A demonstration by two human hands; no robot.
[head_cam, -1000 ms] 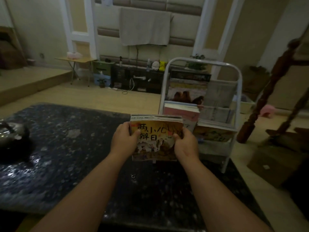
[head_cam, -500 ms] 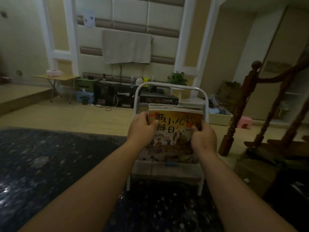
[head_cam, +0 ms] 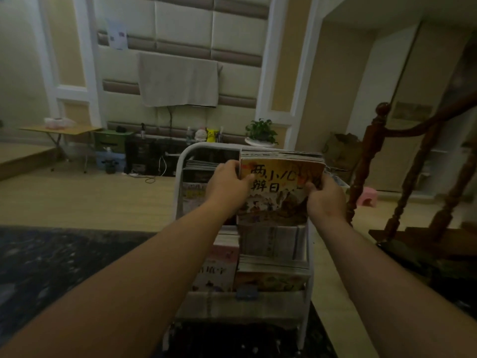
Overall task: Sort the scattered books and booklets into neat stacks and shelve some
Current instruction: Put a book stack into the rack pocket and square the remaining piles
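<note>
Currently held: a stack of thin booklets [head_cam: 281, 187], upright, with the orange-yellow cover facing the camera.
Left side: the left hand [head_cam: 227, 184] clamps the stack's left edge. The thumb lies on the cover and the fingers are hidden behind.
Right side: the right hand [head_cam: 326, 200] grips the right edge a little lower, thumb on the cover.
Place: the stack hangs over the right half of the white rack [head_cam: 180, 177], level with its top tier and well clear of the dark table [head_cam: 51, 267].
Neighbours: dark booklets [head_cam: 201, 165] fill the top tier's left half, and grey books [head_cam: 271, 244] stand in the tier below.
Relation that matters: the pocket lies straight below and slightly beyond the grip. The stack's height runs up and down, its width along the tier, and both hands are about equally near.
Step, by my reading: lowering the stack into the top right pocket.
Not clear: whether the bottom edge already touches the rack, since the cover hides it.
Risk, as I judge it: loose booklets could fan out if one side lets go first.
</note>
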